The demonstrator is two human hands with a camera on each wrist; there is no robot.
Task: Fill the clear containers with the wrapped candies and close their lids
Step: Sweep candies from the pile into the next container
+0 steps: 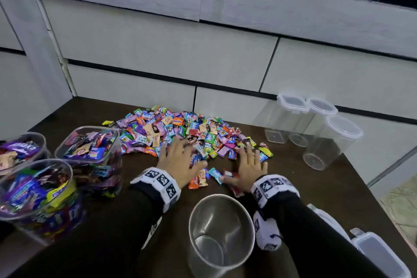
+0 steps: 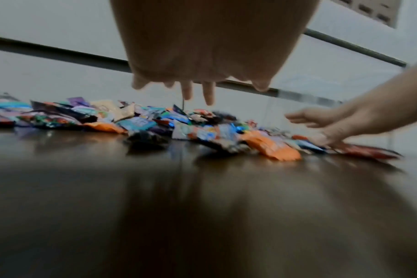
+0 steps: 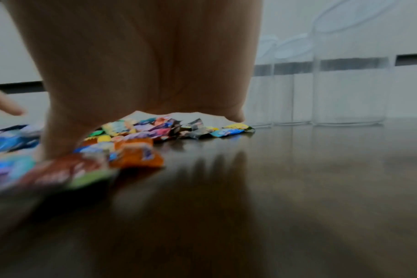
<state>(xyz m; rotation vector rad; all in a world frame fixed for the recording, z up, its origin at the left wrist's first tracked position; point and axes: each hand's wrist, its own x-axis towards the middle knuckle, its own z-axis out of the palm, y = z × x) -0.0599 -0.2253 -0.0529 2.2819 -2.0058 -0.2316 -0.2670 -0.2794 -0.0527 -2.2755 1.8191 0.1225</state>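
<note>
Item one, hands. I am holding my left hand (image 1: 178, 162) spread flat, fingers straight, over the near edge of the candy pile (image 1: 180, 131); in the left wrist view its fingertips are hanging just above the wrappers, so whether they are touching I cannot tell. My right hand (image 1: 250, 167) is lying spread too, palm down at the pile's near right corner, its thumb side resting on a red wrapper (image 1: 229, 174). Neither hand is pinching anything.

Item two, containers. An empty open container (image 1: 221, 232) is standing nearest me, between my forearms. Three filled, lidless containers (image 1: 90, 153) are sitting at the left. Three empty lidded containers (image 1: 316, 128) are waiting at the far right, well apart from the pile. Loose lids (image 1: 381, 253) are lying at the near right corner of the dark table (image 1: 135, 165).

Item three, stage, as I am judging it: gathering a scoop of candies for the near container.

Item four, hazards.
- Slick wrappers are likely sliding out from under flat palms; a loose scoop would be shedding candies across the table.
- My forearms are flanking the empty container closely; a quick pull back could be tipping it.
- The right sleeve is passing near the lids; a sweep could be nudging them off the edge.
- The filled containers are looking heaped, so lids may be failing to seat.
</note>
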